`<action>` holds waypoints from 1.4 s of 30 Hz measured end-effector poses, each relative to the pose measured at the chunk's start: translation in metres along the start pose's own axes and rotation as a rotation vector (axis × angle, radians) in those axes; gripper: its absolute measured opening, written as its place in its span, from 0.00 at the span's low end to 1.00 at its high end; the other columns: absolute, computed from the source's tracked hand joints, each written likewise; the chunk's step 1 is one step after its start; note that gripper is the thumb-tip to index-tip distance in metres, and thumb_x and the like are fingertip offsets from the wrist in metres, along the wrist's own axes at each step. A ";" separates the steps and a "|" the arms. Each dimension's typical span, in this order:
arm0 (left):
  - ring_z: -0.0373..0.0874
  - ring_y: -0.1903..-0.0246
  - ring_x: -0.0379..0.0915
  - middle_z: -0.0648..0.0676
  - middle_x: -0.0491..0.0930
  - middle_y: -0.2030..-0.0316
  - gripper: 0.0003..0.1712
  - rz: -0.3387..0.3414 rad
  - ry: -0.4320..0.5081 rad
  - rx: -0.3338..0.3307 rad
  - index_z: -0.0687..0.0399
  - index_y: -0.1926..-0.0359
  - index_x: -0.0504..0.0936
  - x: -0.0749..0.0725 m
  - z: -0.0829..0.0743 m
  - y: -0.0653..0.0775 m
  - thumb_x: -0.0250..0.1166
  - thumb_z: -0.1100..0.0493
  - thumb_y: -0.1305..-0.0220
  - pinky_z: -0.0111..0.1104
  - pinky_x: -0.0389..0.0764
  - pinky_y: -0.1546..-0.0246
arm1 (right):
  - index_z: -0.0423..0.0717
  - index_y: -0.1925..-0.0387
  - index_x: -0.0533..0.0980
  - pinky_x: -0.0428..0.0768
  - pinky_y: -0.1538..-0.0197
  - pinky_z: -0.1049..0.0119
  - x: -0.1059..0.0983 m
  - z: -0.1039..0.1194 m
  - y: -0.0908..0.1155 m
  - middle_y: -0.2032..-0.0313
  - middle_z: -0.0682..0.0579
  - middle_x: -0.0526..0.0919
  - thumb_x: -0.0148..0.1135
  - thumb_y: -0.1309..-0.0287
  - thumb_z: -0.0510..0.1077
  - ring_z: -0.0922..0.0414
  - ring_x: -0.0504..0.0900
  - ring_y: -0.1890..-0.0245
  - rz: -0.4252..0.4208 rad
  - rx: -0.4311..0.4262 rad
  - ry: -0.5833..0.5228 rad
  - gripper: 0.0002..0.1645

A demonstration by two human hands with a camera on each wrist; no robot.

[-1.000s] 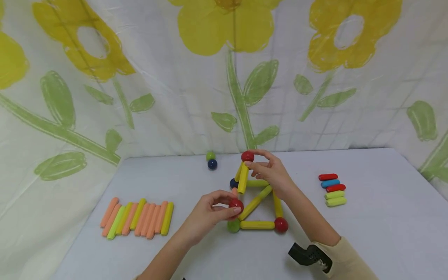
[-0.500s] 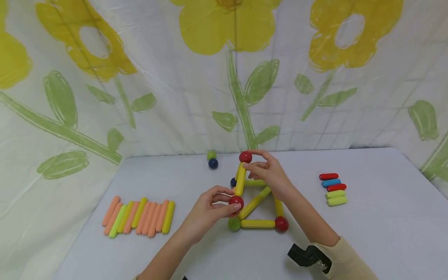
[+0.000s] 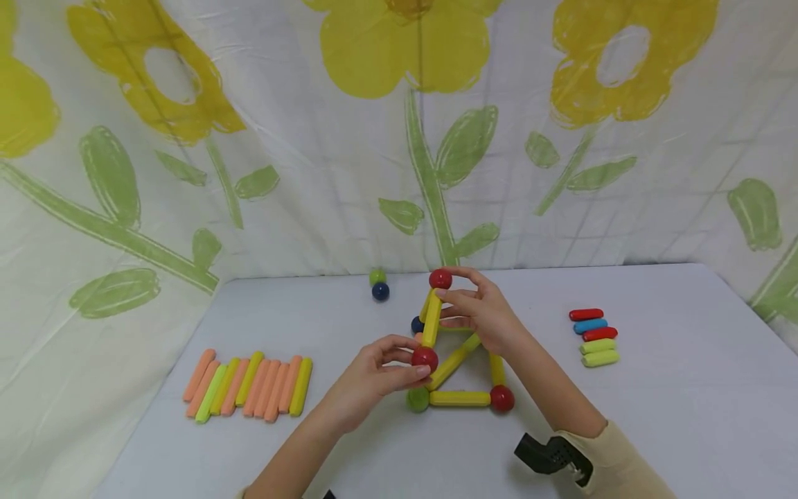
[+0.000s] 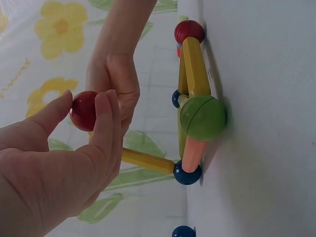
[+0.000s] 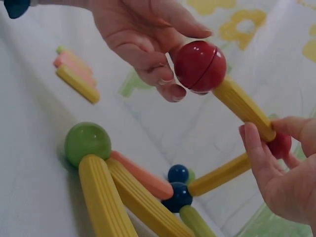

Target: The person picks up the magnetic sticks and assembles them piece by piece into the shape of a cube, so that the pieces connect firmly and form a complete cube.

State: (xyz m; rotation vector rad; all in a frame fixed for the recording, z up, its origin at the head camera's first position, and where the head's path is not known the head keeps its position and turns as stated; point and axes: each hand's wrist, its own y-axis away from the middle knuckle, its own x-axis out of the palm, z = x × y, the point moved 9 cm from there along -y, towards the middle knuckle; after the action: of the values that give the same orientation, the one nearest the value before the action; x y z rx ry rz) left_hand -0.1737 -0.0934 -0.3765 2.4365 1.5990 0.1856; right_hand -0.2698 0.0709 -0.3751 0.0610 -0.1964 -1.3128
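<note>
My left hand (image 3: 364, 388) pinches a red ball (image 3: 425, 360) between thumb and fingers, above the green ball (image 3: 418, 400) of a ball-and-rod frame. A yellow rod (image 5: 242, 104) runs from this ball up to a second red ball (image 3: 440, 278). There my right hand (image 3: 486, 315) grips, with its index finger on the ball and its thumb at the rod's top. Another yellow rod (image 5: 219, 175) slants from the upper ball down to a dark blue ball (image 5: 177, 197). The base has a red corner ball (image 3: 501, 399), yellow rods and a peach rod (image 5: 143, 175); my right hand hides its far corner.
On the left of the white table lies a row of peach, yellow and lime rods (image 3: 255, 387). Short red, blue and lime rods (image 3: 595, 337) lie on the right. Behind the frame sit a loose green ball (image 3: 377, 276) and a dark blue ball (image 3: 380, 291). A flowered curtain hangs behind.
The yellow rod's lower end, free above the left hand's red ball a second ago, now meets that ball. The left hand has come up slightly; the right has shifted only a little.
</note>
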 end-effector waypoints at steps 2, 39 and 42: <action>0.47 0.49 0.85 0.61 0.80 0.43 0.28 0.012 -0.005 0.003 0.63 0.33 0.74 -0.001 -0.001 0.002 0.69 0.54 0.26 0.43 0.84 0.39 | 0.46 0.24 0.64 0.89 0.54 0.63 -0.001 0.000 0.000 0.56 0.50 0.89 0.65 0.26 0.44 0.56 0.90 0.62 0.003 0.003 -0.011 0.35; 0.47 0.58 0.77 0.62 0.86 0.51 0.25 -0.483 -0.677 -0.146 0.69 0.39 0.82 -0.160 0.041 0.056 0.74 0.63 0.35 0.29 0.78 0.69 | 0.47 0.24 0.63 0.89 0.54 0.65 0.002 -0.005 -0.001 0.57 0.49 0.86 0.63 0.25 0.42 0.57 0.88 0.68 0.004 0.054 -0.147 0.34; 0.45 0.62 0.76 0.57 0.87 0.58 0.24 -0.464 -0.716 -0.113 0.69 0.42 0.84 -0.152 0.040 0.052 0.75 0.64 0.38 0.30 0.79 0.69 | 0.47 0.23 0.63 0.89 0.54 0.65 0.002 -0.005 -0.001 0.58 0.50 0.87 0.63 0.25 0.42 0.57 0.88 0.67 0.006 0.053 -0.154 0.34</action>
State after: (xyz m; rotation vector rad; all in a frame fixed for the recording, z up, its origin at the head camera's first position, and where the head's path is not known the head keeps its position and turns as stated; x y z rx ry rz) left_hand -0.1796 -0.2572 -0.3993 1.6772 1.6562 -0.5843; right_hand -0.2689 0.0685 -0.3800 0.0040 -0.3621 -1.3072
